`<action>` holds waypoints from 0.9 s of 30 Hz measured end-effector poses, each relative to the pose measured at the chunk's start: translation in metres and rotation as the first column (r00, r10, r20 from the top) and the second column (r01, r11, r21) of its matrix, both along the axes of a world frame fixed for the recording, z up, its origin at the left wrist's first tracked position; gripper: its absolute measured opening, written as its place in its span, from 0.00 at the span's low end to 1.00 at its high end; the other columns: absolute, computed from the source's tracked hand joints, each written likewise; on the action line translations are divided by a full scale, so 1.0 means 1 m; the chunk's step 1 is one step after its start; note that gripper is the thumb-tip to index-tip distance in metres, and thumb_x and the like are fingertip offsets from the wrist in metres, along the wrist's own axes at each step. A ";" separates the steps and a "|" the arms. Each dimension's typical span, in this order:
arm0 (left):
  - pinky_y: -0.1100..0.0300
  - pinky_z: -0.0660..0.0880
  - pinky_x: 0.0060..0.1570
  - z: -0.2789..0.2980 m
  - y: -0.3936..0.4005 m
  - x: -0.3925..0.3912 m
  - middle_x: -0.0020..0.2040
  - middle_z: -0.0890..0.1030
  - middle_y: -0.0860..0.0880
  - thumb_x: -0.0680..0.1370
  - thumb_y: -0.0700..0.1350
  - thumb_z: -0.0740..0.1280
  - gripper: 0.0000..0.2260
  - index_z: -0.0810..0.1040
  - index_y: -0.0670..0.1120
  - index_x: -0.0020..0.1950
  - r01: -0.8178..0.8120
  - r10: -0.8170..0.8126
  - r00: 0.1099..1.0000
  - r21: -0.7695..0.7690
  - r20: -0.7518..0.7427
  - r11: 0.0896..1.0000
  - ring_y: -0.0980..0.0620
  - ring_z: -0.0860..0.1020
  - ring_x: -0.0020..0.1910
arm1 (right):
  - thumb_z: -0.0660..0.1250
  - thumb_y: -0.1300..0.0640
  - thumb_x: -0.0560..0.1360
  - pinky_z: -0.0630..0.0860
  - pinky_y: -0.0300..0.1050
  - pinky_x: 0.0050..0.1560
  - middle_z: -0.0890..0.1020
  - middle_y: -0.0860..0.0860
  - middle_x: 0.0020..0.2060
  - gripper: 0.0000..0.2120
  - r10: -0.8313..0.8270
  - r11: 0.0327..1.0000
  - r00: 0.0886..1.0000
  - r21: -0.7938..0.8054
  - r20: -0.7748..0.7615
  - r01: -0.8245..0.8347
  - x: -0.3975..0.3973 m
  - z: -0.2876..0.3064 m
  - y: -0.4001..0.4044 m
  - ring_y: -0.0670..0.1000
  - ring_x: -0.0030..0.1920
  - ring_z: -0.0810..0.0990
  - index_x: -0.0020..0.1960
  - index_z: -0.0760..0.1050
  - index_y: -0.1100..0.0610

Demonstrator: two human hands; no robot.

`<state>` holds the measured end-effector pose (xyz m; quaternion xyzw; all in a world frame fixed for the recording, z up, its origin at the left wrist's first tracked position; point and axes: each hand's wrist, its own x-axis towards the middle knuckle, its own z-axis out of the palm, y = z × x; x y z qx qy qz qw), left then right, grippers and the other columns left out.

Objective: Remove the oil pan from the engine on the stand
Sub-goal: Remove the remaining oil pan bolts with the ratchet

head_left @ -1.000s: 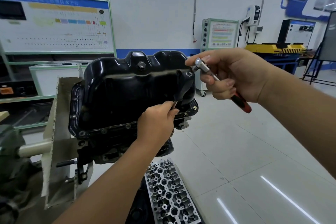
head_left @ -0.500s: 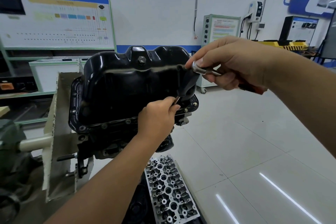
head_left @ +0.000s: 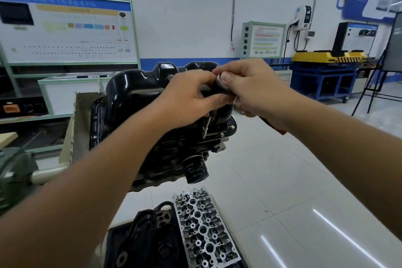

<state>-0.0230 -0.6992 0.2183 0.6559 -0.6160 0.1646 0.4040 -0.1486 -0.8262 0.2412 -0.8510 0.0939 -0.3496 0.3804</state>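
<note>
The glossy black oil pan (head_left: 134,93) sits upward on the engine (head_left: 174,159), which is clamped to the stand. My two hands meet over the pan's right end. My left hand (head_left: 189,98) holds the top of a thin socket extension (head_left: 205,126); its lower tip stands on a bolt at the pan's flange. My right hand (head_left: 252,91) grips a ratchet; the silver ratchet head (head_left: 219,79) sits between my thumb and fingers at the extension's top. The ratchet's red handle (head_left: 275,127) pokes out under my wrist. Where the two tools join is hidden by my fingers.
The stand's beige plate (head_left: 74,128) and shaft are at the left. A black oil filter (head_left: 195,169) hangs under the engine. On the floor below lie a cylinder head (head_left: 204,230) and a black cover (head_left: 152,241). A blue and yellow cart (head_left: 322,80) stands far right.
My left hand rose from the pan flange to the top of the extension. My right hand swung the ratchet head left and down onto it, so both hands now touch.
</note>
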 end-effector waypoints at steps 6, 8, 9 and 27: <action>0.51 0.77 0.42 0.046 -0.008 0.016 0.37 0.81 0.48 0.71 0.50 0.74 0.07 0.80 0.49 0.43 -0.012 -0.068 0.968 0.314 0.241 0.949 0.48 0.81 0.38 | 0.68 0.46 0.78 0.70 0.45 0.41 0.77 0.43 0.40 0.10 -0.143 0.920 0.989 -0.365 0.029 0.144 0.014 0.005 0.005 0.47 0.44 0.77 0.56 0.74 0.49; 0.63 0.74 0.39 0.049 -0.013 0.023 0.36 0.81 0.55 0.70 0.47 0.72 0.05 0.78 0.49 0.42 0.048 -0.098 0.989 0.390 0.108 0.920 0.57 0.79 0.36 | 0.66 0.40 0.76 0.72 0.49 0.43 0.76 0.43 0.40 0.18 -0.163 0.829 0.984 -0.531 0.071 0.175 0.016 0.002 0.005 0.51 0.45 0.78 0.60 0.71 0.48; 0.68 0.72 0.38 0.048 -0.015 0.029 0.34 0.80 0.58 0.71 0.43 0.73 0.05 0.78 0.49 0.42 0.116 -0.134 0.991 0.413 0.014 0.903 0.60 0.77 0.34 | 0.64 0.38 0.76 0.73 0.50 0.42 0.77 0.46 0.40 0.20 -0.162 0.780 0.982 -0.598 0.092 0.185 0.016 0.003 0.004 0.53 0.44 0.78 0.62 0.70 0.47; 0.53 0.79 0.56 0.025 -0.039 0.031 0.51 0.82 0.32 0.80 0.35 0.70 0.10 0.77 0.31 0.59 0.327 -0.267 0.934 0.265 -0.239 0.907 0.43 0.84 0.49 | 0.49 0.39 0.82 0.68 0.52 0.32 0.77 0.55 0.35 0.30 -0.030 0.471 0.957 -0.840 0.290 0.269 0.009 0.003 -0.045 0.62 0.33 0.75 0.51 0.76 0.64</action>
